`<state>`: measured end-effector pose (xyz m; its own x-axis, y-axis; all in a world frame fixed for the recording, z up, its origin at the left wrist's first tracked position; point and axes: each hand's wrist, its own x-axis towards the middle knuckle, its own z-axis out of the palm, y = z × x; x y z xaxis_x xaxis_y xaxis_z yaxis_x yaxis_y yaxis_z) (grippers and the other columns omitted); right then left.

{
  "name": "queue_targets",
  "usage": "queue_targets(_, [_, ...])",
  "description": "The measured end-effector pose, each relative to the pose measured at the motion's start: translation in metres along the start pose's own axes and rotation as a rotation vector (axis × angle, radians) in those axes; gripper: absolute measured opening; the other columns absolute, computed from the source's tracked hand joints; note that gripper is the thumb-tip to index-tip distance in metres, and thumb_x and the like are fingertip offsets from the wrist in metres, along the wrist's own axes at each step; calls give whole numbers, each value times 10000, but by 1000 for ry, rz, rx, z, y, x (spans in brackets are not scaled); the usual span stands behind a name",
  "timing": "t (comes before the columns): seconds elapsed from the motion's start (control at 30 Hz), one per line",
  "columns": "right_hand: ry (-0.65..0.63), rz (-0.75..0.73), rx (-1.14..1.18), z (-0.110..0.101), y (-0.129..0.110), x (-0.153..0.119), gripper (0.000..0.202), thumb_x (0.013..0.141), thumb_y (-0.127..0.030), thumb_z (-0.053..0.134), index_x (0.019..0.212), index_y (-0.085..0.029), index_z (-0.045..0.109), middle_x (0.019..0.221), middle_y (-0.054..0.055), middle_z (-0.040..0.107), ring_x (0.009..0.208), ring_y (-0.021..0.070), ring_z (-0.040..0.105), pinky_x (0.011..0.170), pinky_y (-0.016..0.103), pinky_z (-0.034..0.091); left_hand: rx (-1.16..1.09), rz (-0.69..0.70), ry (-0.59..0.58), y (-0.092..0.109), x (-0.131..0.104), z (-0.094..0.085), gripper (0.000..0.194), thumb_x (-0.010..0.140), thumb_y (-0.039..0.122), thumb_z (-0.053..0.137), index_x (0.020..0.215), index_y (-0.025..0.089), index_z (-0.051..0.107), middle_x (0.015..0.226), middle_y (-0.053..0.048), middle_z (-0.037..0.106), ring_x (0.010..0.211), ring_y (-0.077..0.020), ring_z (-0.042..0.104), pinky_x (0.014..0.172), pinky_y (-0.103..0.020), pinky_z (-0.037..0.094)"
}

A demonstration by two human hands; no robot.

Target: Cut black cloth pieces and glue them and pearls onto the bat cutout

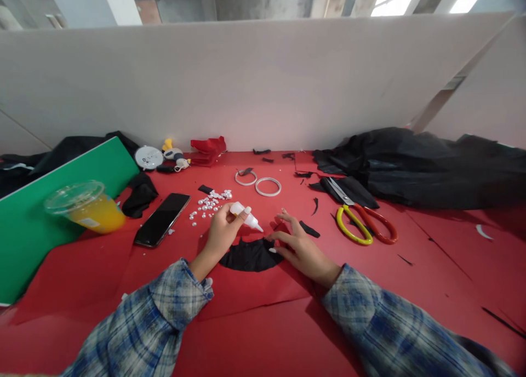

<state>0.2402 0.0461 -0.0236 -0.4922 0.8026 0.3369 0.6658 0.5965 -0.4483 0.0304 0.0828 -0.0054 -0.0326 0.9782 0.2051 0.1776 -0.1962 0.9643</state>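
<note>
A small white bottle (245, 216) is pinched in my left hand (223, 232), its narrow tip pointing down and right, just above a black curved fabric piece (250, 255). The black piece lies on the red table covering (263, 300). My right hand (298, 248) rests at the fabric's right end, thumb and fingers close to its edge; whether they grip it is too small to tell. White pearl beads (209, 203) are scattered behind my left hand. Two pale rings, one at the left (245, 177) and one at the right (268, 187), lie beyond the bottle.
Scissors (347, 201) with yellow and red handles lie at the right, before black fabric (431, 169). At the left are a phone (163, 220), a cup of orange drink (92, 210) and a green board (24, 223). A pale partition (263, 86) stands behind.
</note>
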Motion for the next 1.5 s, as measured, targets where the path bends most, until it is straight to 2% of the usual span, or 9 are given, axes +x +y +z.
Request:
queue_targets(0.13, [15, -22, -14, 0, 0, 0, 234, 879, -132, 563, 1059, -215, 688, 1339, 164, 418, 1366, 346, 366, 1041, 499, 439, 99, 87, -49, 5, -4, 2, 267, 795, 438, 635, 822, 178, 579, 757, -19, 632, 702, -165, 604, 666, -278, 469])
queue_targets(0.47, [35, -24, -3, 2, 1, -1, 190, 886, -172, 574, 1022, -217, 699, 1322, 154, 429, 1350, 348, 389, 1041, 505, 440, 276, 266, -98, 19, -4, 4, 111, 817, 310, 585, 831, 204, 556, 793, -30, 668, 744, -173, 617, 720, -294, 472])
queue_targets(0.77, [32, -30, 2, 1, 0, -1, 201, 892, -176, 552, 1039, -217, 683, 1327, 159, 424, 1358, 348, 377, 1032, 507, 449, 326, 288, -107, 24, -5, 4, 120, 802, 318, 612, 836, 217, 557, 791, -29, 669, 764, -187, 619, 726, -293, 474])
queue_targets(0.83, [43, -29, -4, 1, 0, -1, 201, 890, -174, 551, 1044, -221, 671, 1329, 156, 420, 1353, 342, 384, 1026, 505, 457, 312, 276, -78, 23, -5, 3, 126, 799, 318, 620, 844, 215, 563, 803, -29, 671, 774, -189, 625, 730, -292, 475])
queue_targets(0.97, [33, -37, -22, 2, 1, -1, 214, 893, -138, 523, 1021, -219, 675, 1342, 154, 398, 1360, 342, 369, 1021, 506, 461, 215, 227, 86, 16, -2, -2, 170, 822, 358, 615, 879, 205, 568, 889, -52, 675, 848, -202, 635, 781, -310, 476])
queue_targets(1.07, [-1, -28, -27, 4, 2, -1, 215, 900, -170, 547, 1053, -229, 686, 1357, 149, 383, 1369, 353, 351, 1038, 517, 440, 131, 168, 155, 12, 1, -6, 230, 825, 393, 619, 923, 191, 566, 942, -69, 661, 888, -210, 635, 811, -324, 482])
queue_targets(1.2, [-17, -1, -43, 3, 3, 0, 236, 900, -234, 581, 1122, -245, 662, 1370, 150, 383, 1374, 368, 340, 1041, 536, 429, 90, 142, 175, 8, 3, -8, 259, 820, 389, 628, 956, 178, 566, 964, -82, 654, 909, -210, 635, 841, -339, 489])
queue_targets(1.4, [-34, 8, -69, 4, 4, 0, 259, 912, -258, 566, 1151, -201, 647, 1359, 189, 384, 1383, 377, 323, 1049, 510, 430, 28, 162, 216, 7, 3, -7, 266, 827, 403, 629, 938, 169, 569, 998, -101, 675, 937, -210, 660, 838, -334, 520])
queue_targets(1.5, [10, 27, -69, 5, 6, -2, 386, 896, -280, 588, 1277, -226, 553, 1385, 178, 384, 1395, 361, 309, 1041, 513, 441, 76, 235, 244, 11, 5, -12, 283, 838, 377, 635, 1014, 164, 573, 1086, -126, 676, 991, -227, 664, 837, -342, 540])
